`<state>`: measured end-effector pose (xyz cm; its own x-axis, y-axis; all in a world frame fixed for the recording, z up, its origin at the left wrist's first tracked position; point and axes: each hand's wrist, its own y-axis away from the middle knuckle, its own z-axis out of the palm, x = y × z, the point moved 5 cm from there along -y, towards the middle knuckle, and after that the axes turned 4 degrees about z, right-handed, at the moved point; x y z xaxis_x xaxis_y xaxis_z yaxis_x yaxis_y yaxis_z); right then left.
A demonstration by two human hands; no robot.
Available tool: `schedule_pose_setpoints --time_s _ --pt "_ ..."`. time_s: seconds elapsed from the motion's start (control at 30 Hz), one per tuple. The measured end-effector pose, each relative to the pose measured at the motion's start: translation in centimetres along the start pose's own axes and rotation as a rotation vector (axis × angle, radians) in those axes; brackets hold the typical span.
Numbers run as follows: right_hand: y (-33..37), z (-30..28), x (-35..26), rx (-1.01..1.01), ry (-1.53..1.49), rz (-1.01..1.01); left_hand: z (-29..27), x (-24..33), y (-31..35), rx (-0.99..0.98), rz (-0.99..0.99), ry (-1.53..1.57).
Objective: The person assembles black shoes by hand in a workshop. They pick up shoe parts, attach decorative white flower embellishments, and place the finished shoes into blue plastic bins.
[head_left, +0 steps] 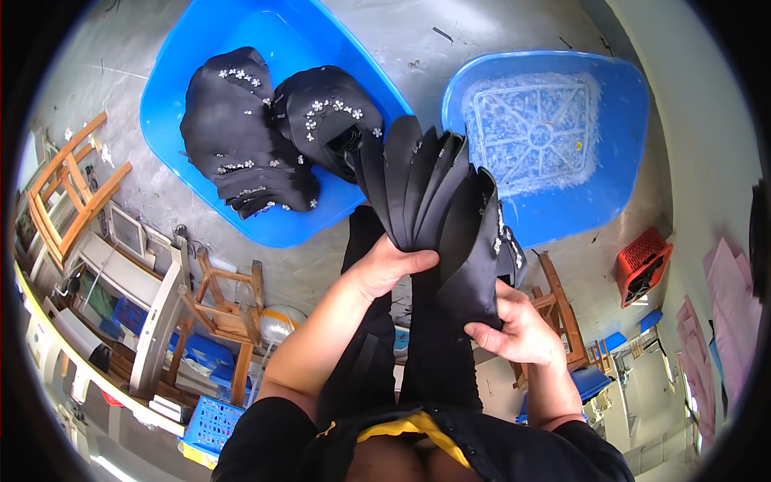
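Both my hands hold a bundle of black, smooth, curved fabric pieces in front of my legs. Its upper edges fan out in several layers, and small white flower trims show along the right side. On the left, my left hand is closed round the lower part of the fan, thumb across the front. My right hand grips the lower right corner, thumb in front and fingers partly hidden behind. Beyond, a large blue tub contains more black flower-trimmed pieces, folded in two heaps.
A second blue tub, its ribbed base patched with white, stands at the far right. Wooden stools and a tipped wooden frame are on the left. A red basket sits near the right wall, by hanging pink cloth.
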<state>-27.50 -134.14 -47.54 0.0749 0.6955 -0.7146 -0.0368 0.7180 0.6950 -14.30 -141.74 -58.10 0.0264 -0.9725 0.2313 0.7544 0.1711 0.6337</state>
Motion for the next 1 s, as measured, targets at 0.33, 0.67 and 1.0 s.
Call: schedule_pose_setpoints --time_s 0.33,0.67,1.0 --pt "4.7 -3.7 0.7 0.113 -0.194 0.476 -1.5 -3.9 2.9 0.3 -0.012 0.338" --pt "1.2 -0.3 -0.4 -0.182 -0.002 0.091 -0.9 -0.4 1.6 0.263 0.171 0.268" --pt "-1.0 1.4 1.0 0.56 0.574 0.093 -0.1 -1.9 1.4 0.129 0.136 0.217"
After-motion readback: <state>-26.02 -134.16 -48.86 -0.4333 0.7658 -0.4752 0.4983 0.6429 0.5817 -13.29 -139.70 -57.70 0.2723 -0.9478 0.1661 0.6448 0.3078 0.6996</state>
